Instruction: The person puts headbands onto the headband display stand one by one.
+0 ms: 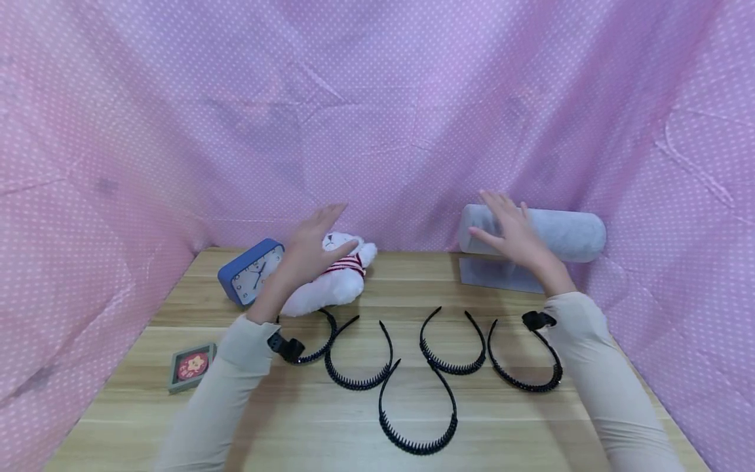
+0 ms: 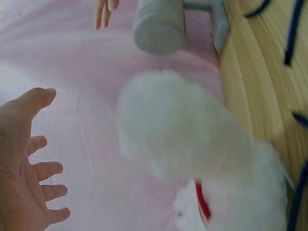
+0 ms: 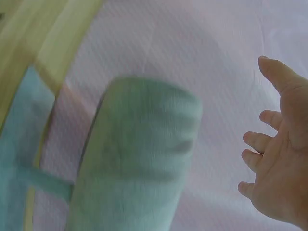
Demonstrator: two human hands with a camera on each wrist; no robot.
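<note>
Both hands are raised with fingers spread and nothing held. In the head view the left hand overlaps a white plush toy in a red-striped shirt; the left wrist view shows that hand beside the toy's fluffy white body. On the right, the right hand overlaps a grey padded roll on a stand, and the right wrist view has the hand apart from the roll. Several black toothed headbands lie on the table, among them a front one and a right one.
A blue alarm clock stands at the back left of the wooden table. Nearer the left edge lies a small grey square frame with a red centre. Pink dotted cloth hangs behind and at both sides.
</note>
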